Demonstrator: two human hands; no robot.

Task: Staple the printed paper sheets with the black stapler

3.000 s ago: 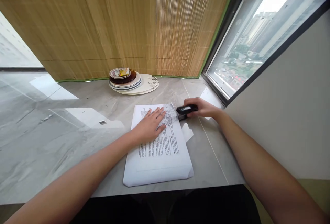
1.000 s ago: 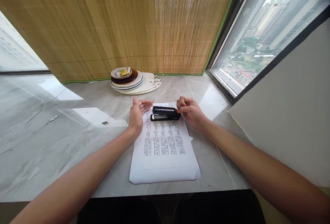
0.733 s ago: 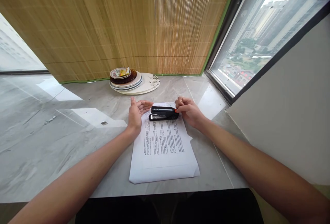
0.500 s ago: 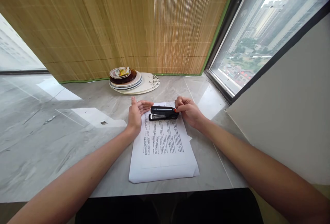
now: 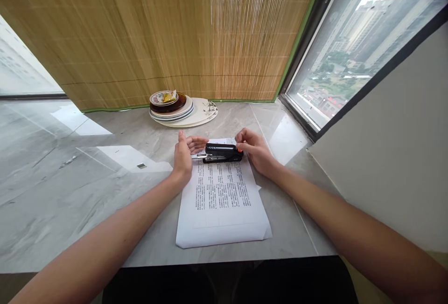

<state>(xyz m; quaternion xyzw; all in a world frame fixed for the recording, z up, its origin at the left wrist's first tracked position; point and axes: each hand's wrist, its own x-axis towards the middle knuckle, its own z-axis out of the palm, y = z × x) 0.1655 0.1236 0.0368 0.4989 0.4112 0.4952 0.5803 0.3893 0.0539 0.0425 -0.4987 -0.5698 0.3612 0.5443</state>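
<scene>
A black stapler (image 5: pixel 224 152) lies across the upper part of a stack of printed paper sheets (image 5: pixel 224 222). From its left end a silvery metal staple tray (image 5: pixel 199 156) sticks out toward the palm of my left hand (image 5: pixel 184 155). That hand stands on edge beside the stapler, thumb up and fingers stretched; whether the tray touches the palm I cannot tell. My right hand (image 5: pixel 257 149) grips the stapler's rear end, its thumb at an orange-red button (image 5: pixel 240 148). Its fingers are curled, partly hidden behind the thumb.
Behind the paper, stacked plates (image 5: pixel 171 110) stand on an oval plate (image 5: pixel 201 113), with a small yellow packet (image 5: pixel 170 96) on top. A bamboo blind (image 5: pixel 157 38) hangs behind them. At right are a window (image 5: pixel 336 61) and a pale wall (image 5: pixel 395 155). The grey marble-patterned counter (image 5: pixel 87 192) ends near my lap.
The metal staple tray has slid out of the stapler's left end, toward my left palm. My right fingers have shifted slightly at the rear button. My left hand stays put.
</scene>
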